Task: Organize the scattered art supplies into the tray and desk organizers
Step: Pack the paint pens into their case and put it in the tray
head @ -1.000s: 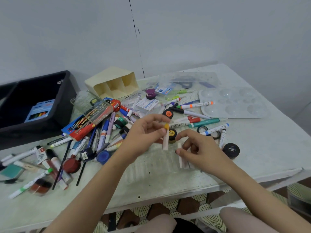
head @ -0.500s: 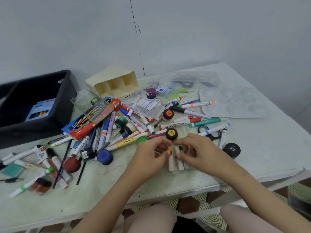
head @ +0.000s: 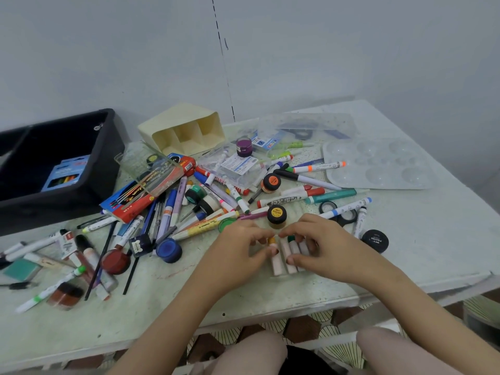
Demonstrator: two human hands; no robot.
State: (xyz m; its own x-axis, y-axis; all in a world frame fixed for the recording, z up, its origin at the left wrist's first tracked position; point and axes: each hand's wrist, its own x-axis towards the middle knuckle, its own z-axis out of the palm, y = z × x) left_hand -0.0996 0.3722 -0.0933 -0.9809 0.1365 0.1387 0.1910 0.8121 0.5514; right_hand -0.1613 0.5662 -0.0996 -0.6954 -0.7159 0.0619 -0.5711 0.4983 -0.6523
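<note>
Head view, near edge of the table (head: 405, 266): lay the orange-capped marker (head: 272, 241), pinched in the grip of the left hand (head: 238, 251), flush against the row of short pale markers (head: 291, 253) braced under the grip of the right hand (head: 328, 247), fingers curled over them. Align caps, then lift together. Further back, right the cream desk organizer (head: 178, 123), tipped on its side; black tray (head: 108, 150) far left.

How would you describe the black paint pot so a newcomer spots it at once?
Start at the clear paint palette, far right on the table, then come toward the near edge to the right hand. Just right of that hand sits the black paint pot, apart from the main pile. Unlike the orange-lidded pot nearby, its lid is all black with white lettering.
</note>
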